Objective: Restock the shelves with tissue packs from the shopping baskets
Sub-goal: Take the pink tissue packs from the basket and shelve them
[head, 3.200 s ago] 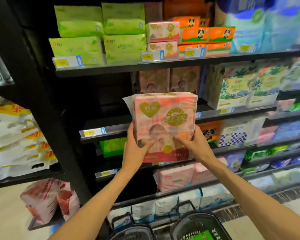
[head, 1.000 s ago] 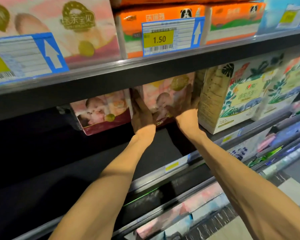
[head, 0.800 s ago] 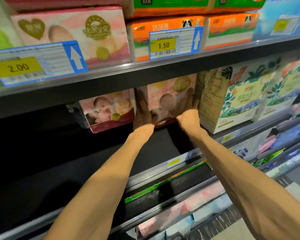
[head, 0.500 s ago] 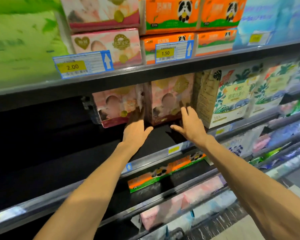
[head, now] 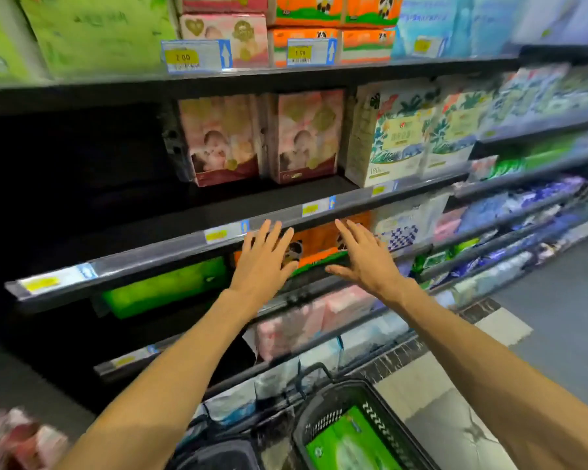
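Two pink tissue packs stand upright side by side at the back of the middle shelf (head: 184, 245): one on the right (head: 306, 135) and one on the left (head: 219, 139). My left hand (head: 263, 257) and my right hand (head: 365, 254) hover in front of the shelf's front rail, fingers spread and straight, holding nothing and well clear of both packs. A black shopping basket (head: 340, 398) on the floor below holds a green tissue pack (head: 348, 442).
White floral packs (head: 399, 135) stand right of the pink ones. Orange panda packs (head: 319, 245) and a green pack (head: 163, 288) lie on the shelf below. A second dark basket (head: 218, 452) sits at the bottom. The middle shelf's left part is dark.
Both hands have let go of the right pink pack and drawn back from deep in the shelf to its front edge. The view has pulled back and tilted down, bringing the basket in.
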Demonstrator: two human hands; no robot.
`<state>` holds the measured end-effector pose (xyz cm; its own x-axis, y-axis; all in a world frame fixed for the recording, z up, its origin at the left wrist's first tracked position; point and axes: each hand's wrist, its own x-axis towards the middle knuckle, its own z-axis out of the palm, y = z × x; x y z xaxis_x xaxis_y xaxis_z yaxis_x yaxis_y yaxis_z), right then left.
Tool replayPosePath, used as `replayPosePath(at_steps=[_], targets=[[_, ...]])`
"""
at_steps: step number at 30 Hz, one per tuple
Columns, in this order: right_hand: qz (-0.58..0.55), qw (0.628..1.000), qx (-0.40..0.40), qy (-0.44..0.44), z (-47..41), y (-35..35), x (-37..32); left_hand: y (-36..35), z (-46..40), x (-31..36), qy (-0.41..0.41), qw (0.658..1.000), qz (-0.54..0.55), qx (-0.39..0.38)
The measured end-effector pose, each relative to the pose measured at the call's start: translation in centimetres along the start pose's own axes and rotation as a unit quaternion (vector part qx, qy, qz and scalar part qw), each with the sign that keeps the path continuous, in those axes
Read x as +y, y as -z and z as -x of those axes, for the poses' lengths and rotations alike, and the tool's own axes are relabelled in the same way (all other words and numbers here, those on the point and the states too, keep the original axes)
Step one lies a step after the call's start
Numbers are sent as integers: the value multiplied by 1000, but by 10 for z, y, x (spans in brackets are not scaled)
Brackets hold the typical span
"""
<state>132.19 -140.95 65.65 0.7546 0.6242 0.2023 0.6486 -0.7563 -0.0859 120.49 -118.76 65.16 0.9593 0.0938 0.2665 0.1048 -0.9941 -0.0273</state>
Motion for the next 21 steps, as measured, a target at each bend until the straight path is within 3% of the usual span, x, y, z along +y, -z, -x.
replayPosePath(at_steps=[11,21], targets=[[-10,984,-168,-49,205,-113,50,-139,152,101,-73,979,74,-174],[-21,940,-334,-62,333,-222,114,-259,255,189,-60,934,154,-318]])
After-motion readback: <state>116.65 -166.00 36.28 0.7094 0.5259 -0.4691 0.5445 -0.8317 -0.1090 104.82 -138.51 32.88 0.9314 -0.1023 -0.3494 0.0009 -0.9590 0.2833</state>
